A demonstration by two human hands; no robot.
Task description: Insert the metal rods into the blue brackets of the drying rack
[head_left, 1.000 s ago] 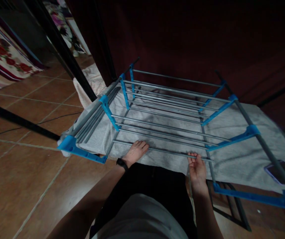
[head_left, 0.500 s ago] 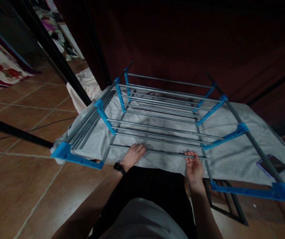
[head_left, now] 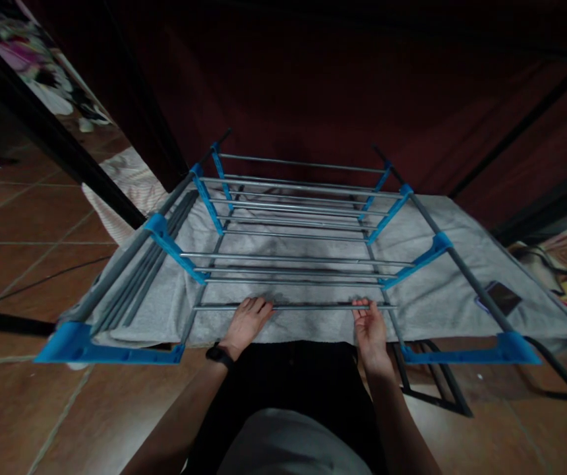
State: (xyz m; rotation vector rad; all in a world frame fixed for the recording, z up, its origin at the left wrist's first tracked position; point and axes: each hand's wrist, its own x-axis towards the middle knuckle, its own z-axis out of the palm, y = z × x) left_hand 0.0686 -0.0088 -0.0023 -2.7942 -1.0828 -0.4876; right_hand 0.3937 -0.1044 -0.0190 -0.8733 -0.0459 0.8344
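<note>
Nearest, below the left fingers, a black band (head_left: 220, 357) circles the left wrist; dark trousers (head_left: 288, 396) show between the forearms; black metal legs (head_left: 436, 389) stand below and to the right of the right fingers. The left hand (head_left: 248, 321), knuckles up, grasps the nearest rod (head_left: 313, 307) with its fingers folded over it; the right hand (head_left: 370, 326), palm up, grasps the same rod toward its right end, fingertips hooked at it from below. That rod crosses the near side of a blue and grey rack (head_left: 426, 257), which spreads beyond and to both sides of the fingers; the rack lies on a grey cloth (head_left: 540, 313), partly under the fingers too. Well right of the right fingers a phone (head_left: 506, 297) lies on the cloth, a side rail passing over it; left of the left fingers runs a row of slim grey bars (head_left: 140, 277). Farther beyond the left fingers hangs a striped cloth (head_left: 132, 181); farthest, straight past both hands, rises a dark red backdrop (head_left: 288, 99).
</note>
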